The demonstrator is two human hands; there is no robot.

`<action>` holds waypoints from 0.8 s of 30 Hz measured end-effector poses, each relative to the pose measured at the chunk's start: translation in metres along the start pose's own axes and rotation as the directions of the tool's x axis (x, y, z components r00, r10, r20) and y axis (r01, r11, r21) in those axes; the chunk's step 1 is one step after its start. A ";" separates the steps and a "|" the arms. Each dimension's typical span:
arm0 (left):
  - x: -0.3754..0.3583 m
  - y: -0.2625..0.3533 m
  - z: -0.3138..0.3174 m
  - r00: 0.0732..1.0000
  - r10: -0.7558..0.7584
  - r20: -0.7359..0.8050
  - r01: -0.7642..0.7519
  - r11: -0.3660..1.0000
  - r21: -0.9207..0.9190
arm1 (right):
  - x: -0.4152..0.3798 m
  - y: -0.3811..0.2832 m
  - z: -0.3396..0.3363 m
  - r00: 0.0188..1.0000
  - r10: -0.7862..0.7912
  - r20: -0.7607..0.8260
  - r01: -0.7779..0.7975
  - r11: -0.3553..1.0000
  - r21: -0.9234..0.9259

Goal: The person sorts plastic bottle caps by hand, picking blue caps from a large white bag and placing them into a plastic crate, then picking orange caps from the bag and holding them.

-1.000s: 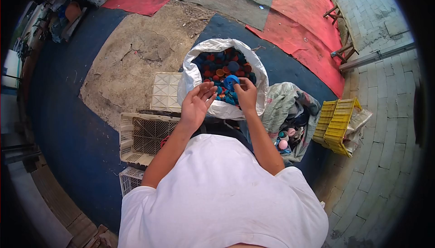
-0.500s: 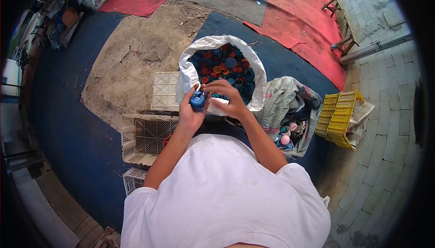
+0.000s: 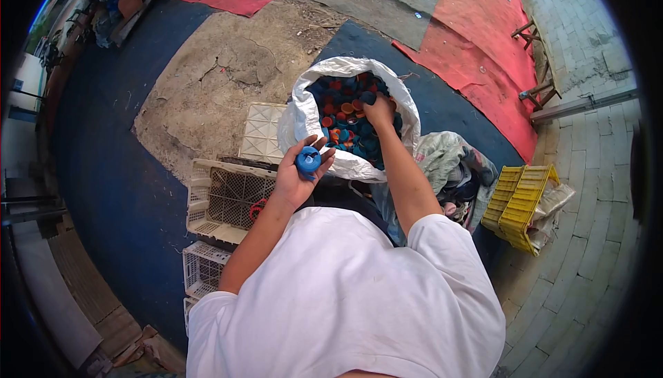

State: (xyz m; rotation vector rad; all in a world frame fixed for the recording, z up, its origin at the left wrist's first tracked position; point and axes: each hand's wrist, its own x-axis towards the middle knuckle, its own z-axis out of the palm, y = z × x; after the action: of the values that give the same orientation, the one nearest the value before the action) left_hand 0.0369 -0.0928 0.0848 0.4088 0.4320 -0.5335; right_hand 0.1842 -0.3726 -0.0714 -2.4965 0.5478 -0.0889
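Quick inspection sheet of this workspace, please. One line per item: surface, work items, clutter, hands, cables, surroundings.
Surface: blue ground sheet beside a cracked bare patch.
Work items: open white sack of mostly blue and red-orange caps; blue plastic piece.
Clutter: pale crates to the left; grey-green sack of mixed items and yellow crates to the right.
Hands: left hand holds the blue piece, palm up; right hand is in the white sack, fingertips hidden.
Cables: nothing seen that is clearly one.
Surroundings: red sheet and wooden supports beyond.
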 end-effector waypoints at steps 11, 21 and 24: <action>0.005 0.002 -0.007 0.998 0.040 0.058 -0.040 0.999 0.005 | -0.094 -0.071 -0.071 0.989 -0.102 -0.106 0.145 0.794 0.590; 0.006 0.004 0.003 0.995 -0.007 0.095 0.012 0.998 -0.054 | -0.183 -0.120 -0.111 0.772 -0.633 -0.052 0.536 0.606 0.588; 0.010 0.007 0.002 0.995 -0.004 0.095 0.009 0.999 -0.048 | -0.184 -0.118 -0.102 0.771 -0.634 -0.057 0.543 0.608 0.580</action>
State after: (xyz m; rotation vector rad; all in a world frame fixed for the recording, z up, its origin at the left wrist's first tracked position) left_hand 0.0489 -0.0920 0.0835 0.3342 0.3538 -0.5455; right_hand 0.0405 -0.2632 0.0892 -1.9500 -0.3732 -0.2684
